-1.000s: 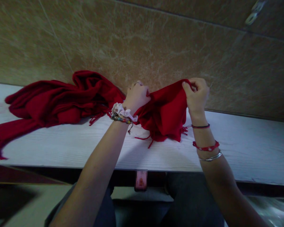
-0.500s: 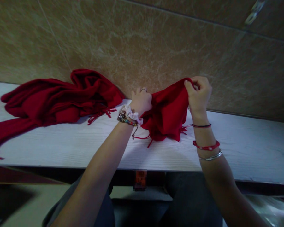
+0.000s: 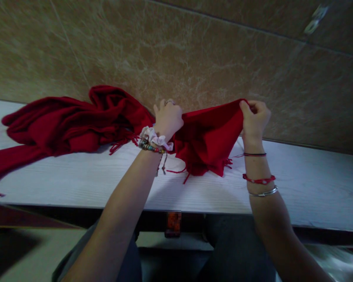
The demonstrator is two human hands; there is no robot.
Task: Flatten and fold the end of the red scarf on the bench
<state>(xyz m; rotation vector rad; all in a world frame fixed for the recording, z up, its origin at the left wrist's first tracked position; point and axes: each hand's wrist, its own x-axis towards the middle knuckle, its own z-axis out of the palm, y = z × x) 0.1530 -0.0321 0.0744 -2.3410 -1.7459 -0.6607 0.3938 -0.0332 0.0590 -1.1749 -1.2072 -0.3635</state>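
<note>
A red fringed scarf (image 3: 208,137) is stretched between my two hands, its upper edge pulled nearly straight and its lower part resting in folds on the white tabletop. My left hand (image 3: 168,119) is closed on the scarf's left end, its fingertips mostly hidden behind the hand. At the upper right corner, my right hand (image 3: 255,117) pinches the edge between thumb and fingers. To the left lies a bunched red fringed cloth (image 3: 67,125), close to my left wrist; whether it joins the held piece behind my hand I cannot tell.
The white wood-grain table (image 3: 76,180) is narrow and runs along a brown marbled tile wall (image 3: 179,58). A white fitting (image 3: 316,19) is on the wall at upper right. My legs are beneath the table's front edge, beside a blurred orange item (image 3: 173,223).
My left hand has shifted left and slightly up, and my right hand a little to the right. The scarf's upper edge between them is now wider and straighter.
</note>
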